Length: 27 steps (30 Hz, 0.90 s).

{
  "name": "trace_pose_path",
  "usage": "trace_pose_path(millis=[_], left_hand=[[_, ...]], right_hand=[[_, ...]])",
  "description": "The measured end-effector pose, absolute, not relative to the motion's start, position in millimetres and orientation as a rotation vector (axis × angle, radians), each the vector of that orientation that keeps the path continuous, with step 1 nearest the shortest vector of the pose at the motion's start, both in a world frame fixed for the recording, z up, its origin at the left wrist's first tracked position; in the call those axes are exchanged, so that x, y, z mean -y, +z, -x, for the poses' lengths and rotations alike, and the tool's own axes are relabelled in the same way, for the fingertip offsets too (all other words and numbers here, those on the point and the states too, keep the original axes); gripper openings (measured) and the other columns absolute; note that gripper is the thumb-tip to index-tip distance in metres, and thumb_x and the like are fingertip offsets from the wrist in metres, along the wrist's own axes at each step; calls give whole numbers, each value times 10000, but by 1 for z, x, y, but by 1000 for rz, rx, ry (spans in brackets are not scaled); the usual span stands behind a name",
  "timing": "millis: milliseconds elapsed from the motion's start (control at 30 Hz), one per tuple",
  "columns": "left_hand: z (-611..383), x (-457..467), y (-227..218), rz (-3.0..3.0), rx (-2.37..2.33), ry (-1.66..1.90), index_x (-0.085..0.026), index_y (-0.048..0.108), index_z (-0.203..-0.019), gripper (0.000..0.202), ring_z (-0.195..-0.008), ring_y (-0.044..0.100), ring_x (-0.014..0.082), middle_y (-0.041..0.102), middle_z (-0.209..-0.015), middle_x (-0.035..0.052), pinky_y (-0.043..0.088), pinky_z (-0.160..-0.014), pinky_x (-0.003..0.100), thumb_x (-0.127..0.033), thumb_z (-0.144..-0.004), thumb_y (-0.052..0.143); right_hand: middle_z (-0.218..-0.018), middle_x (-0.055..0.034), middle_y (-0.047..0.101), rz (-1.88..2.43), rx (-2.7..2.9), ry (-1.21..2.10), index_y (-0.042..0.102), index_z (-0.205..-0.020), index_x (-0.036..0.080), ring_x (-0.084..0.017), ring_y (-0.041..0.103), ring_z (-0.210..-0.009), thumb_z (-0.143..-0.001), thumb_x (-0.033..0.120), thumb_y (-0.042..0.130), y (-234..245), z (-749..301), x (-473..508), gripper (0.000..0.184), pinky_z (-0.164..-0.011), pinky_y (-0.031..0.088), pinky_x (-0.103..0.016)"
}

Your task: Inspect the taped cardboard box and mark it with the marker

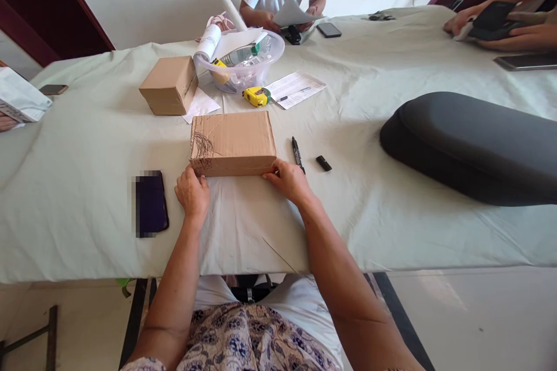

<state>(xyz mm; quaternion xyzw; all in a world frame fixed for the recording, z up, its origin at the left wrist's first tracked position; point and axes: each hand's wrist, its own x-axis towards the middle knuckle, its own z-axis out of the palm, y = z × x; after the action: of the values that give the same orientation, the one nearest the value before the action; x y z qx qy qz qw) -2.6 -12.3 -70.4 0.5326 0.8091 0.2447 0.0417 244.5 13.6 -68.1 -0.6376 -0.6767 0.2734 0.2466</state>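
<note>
A brown cardboard box [232, 142] lies flat on the cloth-covered table [87, 185] in front of me. My left hand [192, 192] rests at its near left corner, fingers curled against the box's front face. At the near right corner my right hand [289, 179] touches the same face, fingers bent against it. Neither hand lifts the box. A black pen [297, 154] and its cap [323, 163] lie just right of the box.
A dark phone [150, 203] lies left of my left hand. Behind are a smaller box [169, 85], a clear bowl of items [241, 64], a yellow tape measure [256, 96] and papers [296, 88]. A dark cushion [474, 142] fills the right. A person sits across; another's hands hold a phone far right.
</note>
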Motion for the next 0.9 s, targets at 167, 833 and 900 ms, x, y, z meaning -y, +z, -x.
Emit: trace_pose_path(millis=[167,833,900], left_hand=[[1,12,-68,-1676,-2496,688,-135,627,-1068,186,-1170,650,391,713,-1113,202,505,-971,567,-177,-887,617],[-12,15,-82,-1559,-1820,1636,-168,446,-1404,664,-1271,631,278,606,-1376,190,518,-1078,413,-485,-867,673],[-19,17,-83,-1538,-1853,1618,-172,378,-1437,843,-1323,595,310,555,-1425,212,492,-1118,445,-515,-777,776]], right_hand=[[-930,-46,676,1781,1935,600,565,-820,221,-174,580,-740,-859,239,632,-71,-238,-12,80,-650,337,-290],[-937,-21,603,1430,1306,381,486,-1002,259,-173,585,-793,-789,588,710,-77,-223,-9,451,-698,525,-337],[-1027,-54,589,1487,1313,291,463,-1114,259,-213,585,-874,-710,656,775,-80,-215,-5,647,-760,533,-382]])
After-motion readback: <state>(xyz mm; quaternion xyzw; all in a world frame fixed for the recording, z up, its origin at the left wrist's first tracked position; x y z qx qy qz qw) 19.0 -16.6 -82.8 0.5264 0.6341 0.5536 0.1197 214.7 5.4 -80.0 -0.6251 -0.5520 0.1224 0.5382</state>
